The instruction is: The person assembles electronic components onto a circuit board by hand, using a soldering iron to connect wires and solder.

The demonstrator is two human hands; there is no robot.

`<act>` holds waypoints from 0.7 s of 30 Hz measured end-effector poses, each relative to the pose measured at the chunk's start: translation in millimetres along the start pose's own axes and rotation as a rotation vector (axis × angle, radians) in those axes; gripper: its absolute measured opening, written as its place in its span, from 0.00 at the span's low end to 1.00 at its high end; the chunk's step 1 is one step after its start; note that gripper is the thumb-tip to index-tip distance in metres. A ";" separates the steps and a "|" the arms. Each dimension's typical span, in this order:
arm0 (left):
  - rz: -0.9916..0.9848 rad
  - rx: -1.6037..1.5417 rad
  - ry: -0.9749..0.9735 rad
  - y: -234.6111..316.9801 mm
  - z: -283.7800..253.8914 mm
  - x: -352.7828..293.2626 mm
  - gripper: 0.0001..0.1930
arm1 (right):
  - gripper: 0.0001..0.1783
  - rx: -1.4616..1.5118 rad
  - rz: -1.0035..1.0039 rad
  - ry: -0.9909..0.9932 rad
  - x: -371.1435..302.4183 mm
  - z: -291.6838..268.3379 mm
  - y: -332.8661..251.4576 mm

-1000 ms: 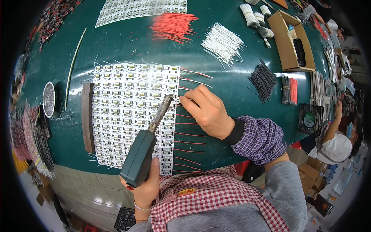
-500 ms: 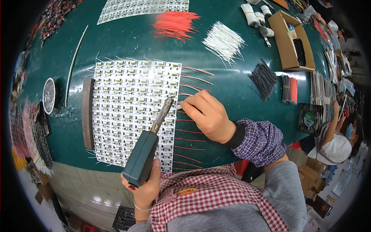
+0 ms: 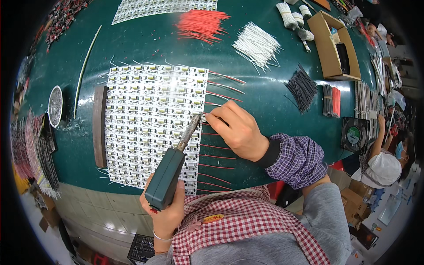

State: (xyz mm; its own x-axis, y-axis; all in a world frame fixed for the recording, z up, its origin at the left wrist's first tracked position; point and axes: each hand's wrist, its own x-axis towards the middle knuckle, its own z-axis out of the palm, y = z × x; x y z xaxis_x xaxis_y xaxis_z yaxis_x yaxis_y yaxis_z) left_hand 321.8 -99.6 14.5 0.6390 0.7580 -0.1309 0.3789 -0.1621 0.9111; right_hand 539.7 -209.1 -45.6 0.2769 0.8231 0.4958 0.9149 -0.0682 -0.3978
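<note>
My left hand (image 3: 170,214) is wrapped round a dark green soldering gun (image 3: 165,176). Its metal tip (image 3: 196,118) points up and away, meeting the right edge of a white circuit board panel (image 3: 145,110) packed with small parts. Just right of that tip, my right hand (image 3: 238,132) pinches a thin wire against the board edge. The fingers hide most of this wire, so its colour is hard to tell. Red wires (image 3: 217,156) and a few white ones stick out along the same edge, above and below my fingers.
A dark bar (image 3: 100,128) lies along the panel's left edge. Piles of red wires (image 3: 203,26), white wires (image 3: 256,44) and black wires (image 3: 301,90) lie beyond. A cardboard box (image 3: 324,48), a fan (image 3: 354,133) and a round cup (image 3: 55,106) stand around. Another person sits at right.
The soldering gun has moved slightly right, its tip now closer to my right fingertips at the board edge. The panel has shifted a little upward in view. My right hand keeps its pinch.
</note>
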 end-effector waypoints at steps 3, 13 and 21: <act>0.011 0.022 -0.027 2.4 -0.8 1.9 0.07 | 0.15 0.001 -0.001 -0.001 -0.3 -0.1 -0.3; 0.044 0.087 0.124 -7.6 -1.1 -11.8 0.12 | 0.14 -0.013 -0.007 -0.009 0.5 0.9 0.0; -0.082 0.030 0.014 -3.9 -11.3 -19.1 0.21 | 0.15 -0.001 -0.011 0.014 0.5 -0.8 -2.0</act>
State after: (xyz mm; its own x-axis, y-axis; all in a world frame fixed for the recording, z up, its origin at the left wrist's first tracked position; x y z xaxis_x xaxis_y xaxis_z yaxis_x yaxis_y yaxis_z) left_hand 300.6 -106.3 17.9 0.5955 0.7784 -0.1987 0.4493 -0.1177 0.8856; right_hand 538.3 -209.0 -44.0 0.2707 0.8159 0.5109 0.9184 -0.0598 -0.3911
